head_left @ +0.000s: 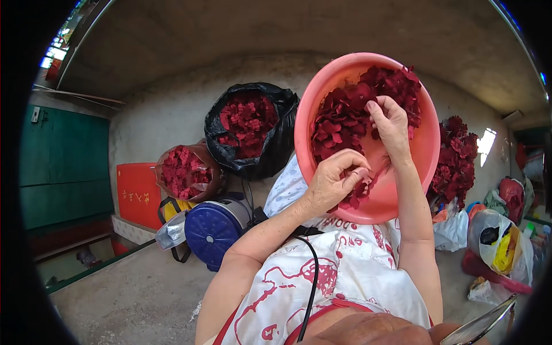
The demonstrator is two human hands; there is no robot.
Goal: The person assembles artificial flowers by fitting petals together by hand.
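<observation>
Round pink plastic basin (422,144), center-right of frame, tilted on lap, holds crinkly dark-red petals (345,118). Left hand (333,178) pinches petals at basin's lower edge; right hand (392,123) digs curled fingers into the heap. Upper center: glossy black bag (282,144) w/ more petals; brown bag (204,152) left of it; blue ribbed lid (213,227) below.

Basin (422,155): smooth pink plastic, slight sheen. Flower petals (339,123): dark red, matt, crinkled. Bag (282,141): glossy black plastic film, creased; floor (126,293): rough grey concrete; apron (356,264): printed white cloth.
</observation>
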